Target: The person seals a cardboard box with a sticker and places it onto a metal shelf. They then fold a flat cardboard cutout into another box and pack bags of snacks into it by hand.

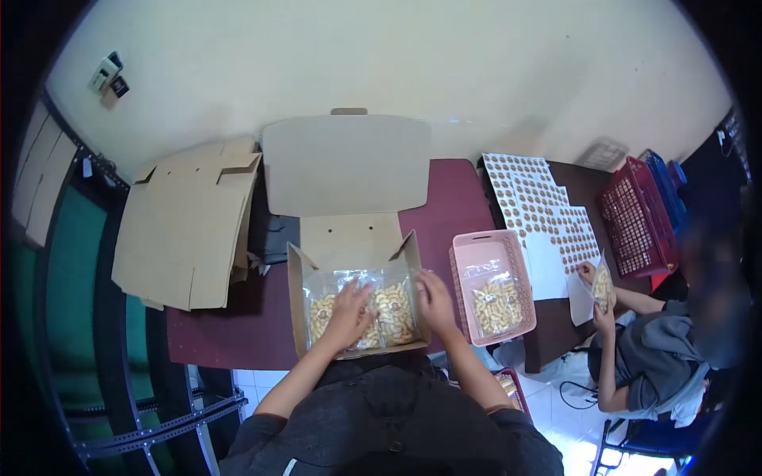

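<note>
A cardboard box [355, 236] stands with its lid raised in front of me, holding clear plastic bags of pale, curved snack pieces [394, 312]. My left hand [350, 316] lies inside the box, its fingers spread on top of the bags. At the box's right wall is my right hand [435, 301], fingers stretched out against the upper edge and grasping nothing that I can see. Just to its right, a pink plastic basket [529, 309] contains more bags of the same snack [498, 305].
Flattened cardboard boxes [182, 226] are stacked at the left of the maroon table [455, 194]. Sheets of round stickers [536, 194] cover the dark table at right, near a red basket [631, 210]. A seated person [655, 357] there holds a snack bag [602, 285].
</note>
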The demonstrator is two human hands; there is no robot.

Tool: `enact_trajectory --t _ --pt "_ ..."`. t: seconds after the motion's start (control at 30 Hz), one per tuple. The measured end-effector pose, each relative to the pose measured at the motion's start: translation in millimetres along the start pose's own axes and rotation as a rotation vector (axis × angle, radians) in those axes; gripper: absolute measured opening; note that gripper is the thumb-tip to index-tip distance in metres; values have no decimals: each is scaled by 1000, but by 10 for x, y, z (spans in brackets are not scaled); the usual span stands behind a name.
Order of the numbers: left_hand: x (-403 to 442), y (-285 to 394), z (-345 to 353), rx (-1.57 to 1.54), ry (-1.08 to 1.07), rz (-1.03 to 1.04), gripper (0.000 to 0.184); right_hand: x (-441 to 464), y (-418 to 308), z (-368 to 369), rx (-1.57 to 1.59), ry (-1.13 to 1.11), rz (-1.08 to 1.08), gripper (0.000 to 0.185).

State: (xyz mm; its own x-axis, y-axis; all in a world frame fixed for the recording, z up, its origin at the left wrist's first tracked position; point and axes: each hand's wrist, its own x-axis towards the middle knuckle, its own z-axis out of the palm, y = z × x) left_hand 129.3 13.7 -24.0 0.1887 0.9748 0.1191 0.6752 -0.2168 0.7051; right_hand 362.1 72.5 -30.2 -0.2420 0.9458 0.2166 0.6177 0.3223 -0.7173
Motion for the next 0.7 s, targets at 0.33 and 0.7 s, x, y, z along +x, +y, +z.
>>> enact_trajectory --t 0.33,0.7 --pt "809 1232 1301 -40 -385 624 35 -590 1178 -999 -315 382 441 32" --pt "1317 1421 2446 289 -928 111 37 -765 1420 -1112 -256 206 747 57"
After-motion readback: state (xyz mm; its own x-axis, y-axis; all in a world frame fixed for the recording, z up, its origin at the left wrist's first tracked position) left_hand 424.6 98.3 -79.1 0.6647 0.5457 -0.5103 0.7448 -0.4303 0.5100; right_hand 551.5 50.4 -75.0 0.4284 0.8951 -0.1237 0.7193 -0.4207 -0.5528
